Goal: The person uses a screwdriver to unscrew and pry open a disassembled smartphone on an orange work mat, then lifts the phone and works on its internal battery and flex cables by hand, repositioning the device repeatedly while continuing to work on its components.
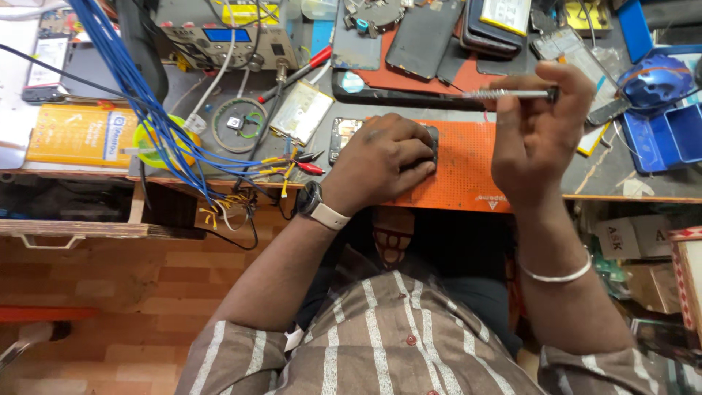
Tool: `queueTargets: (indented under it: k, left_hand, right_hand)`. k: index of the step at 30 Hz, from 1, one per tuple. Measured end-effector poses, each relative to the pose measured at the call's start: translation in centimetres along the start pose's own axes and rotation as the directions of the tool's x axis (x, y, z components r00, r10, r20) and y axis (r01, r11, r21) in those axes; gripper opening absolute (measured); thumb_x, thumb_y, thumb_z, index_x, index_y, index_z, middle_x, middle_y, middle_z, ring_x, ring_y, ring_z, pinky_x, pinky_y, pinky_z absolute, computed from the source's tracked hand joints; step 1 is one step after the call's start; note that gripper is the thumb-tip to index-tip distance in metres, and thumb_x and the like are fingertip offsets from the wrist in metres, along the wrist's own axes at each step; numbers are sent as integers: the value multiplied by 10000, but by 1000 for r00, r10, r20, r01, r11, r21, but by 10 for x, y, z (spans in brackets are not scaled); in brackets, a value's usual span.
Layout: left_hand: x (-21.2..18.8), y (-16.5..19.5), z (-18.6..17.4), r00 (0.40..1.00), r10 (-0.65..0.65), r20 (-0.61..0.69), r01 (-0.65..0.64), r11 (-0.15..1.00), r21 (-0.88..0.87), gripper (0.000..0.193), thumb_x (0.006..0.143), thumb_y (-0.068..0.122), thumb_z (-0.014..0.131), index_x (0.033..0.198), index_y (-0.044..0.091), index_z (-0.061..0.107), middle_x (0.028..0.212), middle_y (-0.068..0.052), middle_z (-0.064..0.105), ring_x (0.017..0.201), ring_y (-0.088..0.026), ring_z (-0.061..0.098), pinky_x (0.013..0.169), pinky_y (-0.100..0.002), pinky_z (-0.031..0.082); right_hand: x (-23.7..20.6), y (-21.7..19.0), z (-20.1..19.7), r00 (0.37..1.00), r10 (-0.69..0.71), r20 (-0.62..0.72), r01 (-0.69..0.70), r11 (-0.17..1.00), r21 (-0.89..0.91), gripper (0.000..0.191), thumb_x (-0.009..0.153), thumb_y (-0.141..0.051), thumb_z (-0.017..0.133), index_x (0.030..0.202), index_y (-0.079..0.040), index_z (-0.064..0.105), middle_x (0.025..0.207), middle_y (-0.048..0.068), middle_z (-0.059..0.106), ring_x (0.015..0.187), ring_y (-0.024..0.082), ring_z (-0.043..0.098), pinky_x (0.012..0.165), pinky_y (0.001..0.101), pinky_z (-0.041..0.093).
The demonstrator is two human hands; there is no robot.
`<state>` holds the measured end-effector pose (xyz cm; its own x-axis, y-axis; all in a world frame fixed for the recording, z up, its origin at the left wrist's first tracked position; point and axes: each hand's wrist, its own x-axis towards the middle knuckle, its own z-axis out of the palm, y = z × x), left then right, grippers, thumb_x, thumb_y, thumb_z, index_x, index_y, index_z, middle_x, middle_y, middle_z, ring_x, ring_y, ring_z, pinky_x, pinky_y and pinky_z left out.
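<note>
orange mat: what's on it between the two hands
In the head view, the stretch of orange mat between the left hand, which presses down on an opened phone, and the right hand, which holds a metal screwdriver, is bare.

From my feed it's a cluttered grey workbench [183, 88] with a wooden front edge, and warm wood-plank flooring [110, 292] below it, left of the grip.

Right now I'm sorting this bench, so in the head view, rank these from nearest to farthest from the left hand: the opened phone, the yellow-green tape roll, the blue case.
1. Opened phone: under the left hand, on the orange mat.
2. Yellow-green tape roll: off to the left, behind the blue wires.
3. Blue case: far right edge, beyond the right hand.
</note>
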<state>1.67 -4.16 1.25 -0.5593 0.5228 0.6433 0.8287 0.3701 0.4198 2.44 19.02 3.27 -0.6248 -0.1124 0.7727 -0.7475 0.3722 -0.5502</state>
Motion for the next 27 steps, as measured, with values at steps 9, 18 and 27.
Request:
queueTargets:
  k: [9, 18, 27]
  left_hand:
    - [6, 6, 6, 999, -46, 28, 45, 999, 16, 215, 834, 272, 808, 803, 99, 684, 1133, -8, 718, 1037, -243, 626, 934, -410, 489]
    - [10, 9, 5, 996, -67, 66, 66, 998, 23, 206, 828, 290, 815, 874, 129, 694, 1102, 26, 658, 1047, -221, 571, 959, -410, 430]
    - [9, 6, 6, 997, -49, 64, 48, 998, 28, 216, 826, 289, 825, 877, 132, 686, 1120, 22, 654, 1069, -224, 571, 958, -410, 431]
  right_hand:
    - [-44, 5, -8, 994, 102, -28, -99, 992, 72, 366, 1199, 87, 457, 1469, -70, 267, 1171, 180, 650, 981, 182, 682, 932, 282, 646]
    - [-42, 6, -5, 997, 76, 35, -77, 996, 36, 393, 1170, 72, 495, 1482, -43, 285, 1160, 185, 655, 986, 178, 711, 894, 272, 641]
    - [-38, 4, -1, 996, 48, 80, -48, 999, -3, 383, 1169, 61, 517, 1474, -21, 300, 1163, 194, 650, 1011, 192, 712, 903, 277, 640]
